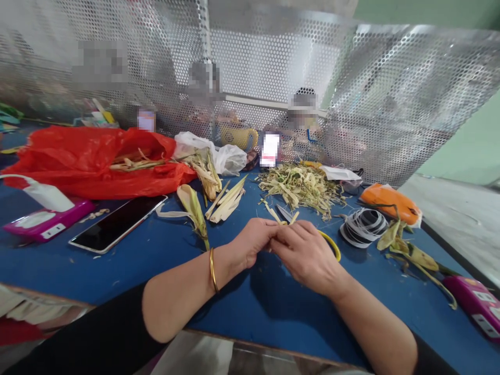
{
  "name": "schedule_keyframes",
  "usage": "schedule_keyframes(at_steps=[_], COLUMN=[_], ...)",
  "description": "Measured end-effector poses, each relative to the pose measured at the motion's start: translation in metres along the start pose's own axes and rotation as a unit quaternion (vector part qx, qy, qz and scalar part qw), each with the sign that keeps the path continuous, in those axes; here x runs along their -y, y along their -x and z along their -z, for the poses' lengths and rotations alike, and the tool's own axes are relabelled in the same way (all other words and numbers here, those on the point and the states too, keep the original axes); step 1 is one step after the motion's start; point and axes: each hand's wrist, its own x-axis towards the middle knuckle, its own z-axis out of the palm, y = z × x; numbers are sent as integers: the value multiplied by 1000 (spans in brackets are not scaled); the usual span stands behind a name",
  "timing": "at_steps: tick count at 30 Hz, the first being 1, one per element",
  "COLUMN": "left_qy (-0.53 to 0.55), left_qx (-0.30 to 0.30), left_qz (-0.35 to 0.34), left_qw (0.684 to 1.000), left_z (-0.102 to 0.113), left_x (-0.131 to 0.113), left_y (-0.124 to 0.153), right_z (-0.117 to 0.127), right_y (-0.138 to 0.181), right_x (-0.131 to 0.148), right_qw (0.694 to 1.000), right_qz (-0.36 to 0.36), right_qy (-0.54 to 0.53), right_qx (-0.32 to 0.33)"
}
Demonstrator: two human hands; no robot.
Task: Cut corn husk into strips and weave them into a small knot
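Hands: two, left hand (pixel 252 242) and right hand (pixel 308 255), meeting fingertip to fingertip over the middle of the blue table (pixel 156 260). One gold bangle (pixel 213 268) on the left wrist. Held item: husk strips (pixel 274 213), two pale ends visible. Both ends stick out of the pinch on the far side of the fingers. Long axis runs near-to-far, ends pointing away from the person, the left one leaning slightly left. The lower parts are hidden inside the fingers. Fingers of both hands are curled and pressed together, thumbs against forefingers, pinching the strips where the two hands touch. One pair of scissors (pixel 331 245): the yellow handle loop shows at the far side of the right hand and a grey blade tip rises between the two strip ends. Cannot tell whether the right hand grips them. Other counts: one phone (pixel 117 223) lying flat, screen up, left of the hands; one red bag (pixel 78 161) far left with husks in its mouth; one trimmings pile (pixel 300 187) beyond the hands; one coil of band (pixel 363 225) right of the pile; one orange packet (pixel 388 202); two pink cases, one at far left (pixel 47 223) and one at far right (pixel 476 304). One perforated metal screen (pixel 390 104) stands at the back.
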Motion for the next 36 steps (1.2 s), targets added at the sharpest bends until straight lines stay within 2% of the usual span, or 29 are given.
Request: schedule_keyframes(at_steps=[2,5,9,18,27,29,32,34,36], left_qy=[-2,7,34,7,-35,-32,-29,-43,-64], left_qx=[-2,18,37,-42,-66,-71,-65,-65,-76], left_qz=[5,17,25,-12,-62,-66,-61,-56,-54], left_qw=[1000,1000,998,999,995,995,996,995,994], left_z=[1,1,1,1,0,1,2,2,2], left_x=[2,4,2,-8,-4,-5,-7,-8,-8], left_y=[-1,-3,-1,0,-2,-2,-2,-3,-3], right_z=[-3,-5,-4,-7,-7,-5,-4,-7,-11], right_y=[-1,-1,1,3,0,-1,0,3,6], right_x=[4,6,4,4,10,9,4,-1,-6], right_qw=[998,996,998,999,997,993,979,970,969], right_qz=[24,33,0,-35,-10,-45,-165,-230,-247], right_qy=[47,78,70,12,-64,-90,-74,-38,-27], right_qx=[25,23,6,-35,-48,-65,-96,-68,-8])
